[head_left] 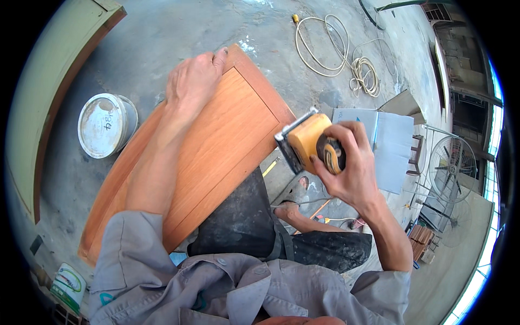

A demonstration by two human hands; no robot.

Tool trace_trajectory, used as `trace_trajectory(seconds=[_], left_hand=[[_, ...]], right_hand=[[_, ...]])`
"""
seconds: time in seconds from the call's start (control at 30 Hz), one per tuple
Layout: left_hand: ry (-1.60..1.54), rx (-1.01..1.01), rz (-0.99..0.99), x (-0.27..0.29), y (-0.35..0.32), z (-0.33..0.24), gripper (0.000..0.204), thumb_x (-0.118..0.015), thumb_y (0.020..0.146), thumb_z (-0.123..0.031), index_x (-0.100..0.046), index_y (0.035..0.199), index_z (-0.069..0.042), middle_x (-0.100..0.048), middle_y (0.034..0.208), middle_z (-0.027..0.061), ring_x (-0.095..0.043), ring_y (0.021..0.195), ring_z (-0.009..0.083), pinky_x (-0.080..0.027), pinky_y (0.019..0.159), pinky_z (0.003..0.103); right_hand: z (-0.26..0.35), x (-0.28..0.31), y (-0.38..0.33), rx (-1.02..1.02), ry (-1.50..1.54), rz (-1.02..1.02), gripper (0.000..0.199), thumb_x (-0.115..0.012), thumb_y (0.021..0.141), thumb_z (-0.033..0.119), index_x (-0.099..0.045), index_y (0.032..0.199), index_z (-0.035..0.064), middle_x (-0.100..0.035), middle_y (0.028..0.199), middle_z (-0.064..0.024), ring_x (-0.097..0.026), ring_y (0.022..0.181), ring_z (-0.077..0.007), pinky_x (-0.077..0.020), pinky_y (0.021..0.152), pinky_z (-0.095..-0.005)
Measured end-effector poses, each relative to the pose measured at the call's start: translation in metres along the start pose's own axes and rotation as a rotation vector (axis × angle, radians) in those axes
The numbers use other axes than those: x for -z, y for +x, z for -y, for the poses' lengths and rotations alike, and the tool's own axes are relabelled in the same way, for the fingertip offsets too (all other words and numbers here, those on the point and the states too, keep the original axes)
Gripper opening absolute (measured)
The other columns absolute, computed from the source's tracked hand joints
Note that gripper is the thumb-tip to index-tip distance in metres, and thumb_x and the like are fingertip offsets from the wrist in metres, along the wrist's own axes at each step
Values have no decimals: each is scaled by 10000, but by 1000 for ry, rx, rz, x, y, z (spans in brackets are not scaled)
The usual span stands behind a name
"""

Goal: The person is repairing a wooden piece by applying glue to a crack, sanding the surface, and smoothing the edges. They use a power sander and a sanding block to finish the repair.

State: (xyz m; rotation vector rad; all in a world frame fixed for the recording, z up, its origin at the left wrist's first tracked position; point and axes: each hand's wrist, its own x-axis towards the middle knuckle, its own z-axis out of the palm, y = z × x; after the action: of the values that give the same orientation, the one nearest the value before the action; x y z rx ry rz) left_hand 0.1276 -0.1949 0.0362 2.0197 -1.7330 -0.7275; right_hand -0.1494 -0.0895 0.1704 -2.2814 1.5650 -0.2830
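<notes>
A reddish-brown wooden door panel (222,143) with a raised frame leans across my lap, slanting from lower left to upper middle. My left hand (195,80) is closed over its far edge near the top corner, with the fingertips mostly hidden behind the wood. In my right hand (355,168) is a yellow and black electric sander (306,136), gripped round its rounded dark top. The sander is tilted, its flat pad turned toward the panel's right-hand end edge. Whether the pad touches the wood I cannot tell; it looks slightly blurred.
A white lidded bucket (101,125) stands left of the panel, near a large pale green board (49,103). Coiled pale cable (364,76) lies on the concrete floor ahead. Flattened cardboard (394,149) and a standing fan (452,168) are to the right. A cord (319,200) crosses near my foot.
</notes>
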Motion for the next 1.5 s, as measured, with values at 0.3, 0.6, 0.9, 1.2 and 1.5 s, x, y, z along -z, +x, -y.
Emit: trace_trajectory(seconds=[0.3, 0.6, 0.9, 1.2, 1.5], left_hand=[[23, 32, 24, -3, 3, 8, 614, -423, 1074, -516, -737, 895, -19, -719, 885, 264, -680, 888, 474, -531, 817, 541], [52, 36, 16, -3, 4, 5, 599, -421, 1075, -519, -746, 937, -35, -723, 907, 260, -678, 910, 482, -533, 823, 546], [36, 24, -11, -7, 4, 8, 601, -436, 1074, -506, -731, 916, -6, -716, 893, 263, -679, 895, 473, -529, 819, 539], [7, 50, 27, -1, 2, 3, 573, -431, 1079, -494, -741, 937, -33, -714, 901, 267, -675, 929, 475, -522, 850, 535], [20, -7, 16, -6, 4, 11, 586, -421, 1088, -476, -740, 936, -8, -707, 903, 295, -672, 909, 507, -530, 825, 564]], right_hand=[[-5, -14, 25, -5, -28, 81, 425, -805, 789, 144, -614, 1161, 64, -556, 1114, -161, -589, 1067, -379, -519, 879, -464], [-8, -10, 24, -2, -20, 92, 440, -808, 778, 137, -611, 1162, 55, -560, 1107, -163, -594, 1059, -389, -519, 884, -464], [-9, -8, 19, -21, -1, 114, 445, -814, 775, 139, -614, 1164, 54, -564, 1105, -164, -598, 1060, -383, -521, 886, -451], [-3, -8, 24, -18, -13, 98, 425, -801, 789, 133, -611, 1160, 47, -556, 1080, -161, -597, 1037, -379, -513, 871, -460], [1, -8, 19, 2, -32, 97, 432, -807, 774, 142, -610, 1149, 55, -563, 1104, -171, -597, 1051, -383, -519, 886, -460]])
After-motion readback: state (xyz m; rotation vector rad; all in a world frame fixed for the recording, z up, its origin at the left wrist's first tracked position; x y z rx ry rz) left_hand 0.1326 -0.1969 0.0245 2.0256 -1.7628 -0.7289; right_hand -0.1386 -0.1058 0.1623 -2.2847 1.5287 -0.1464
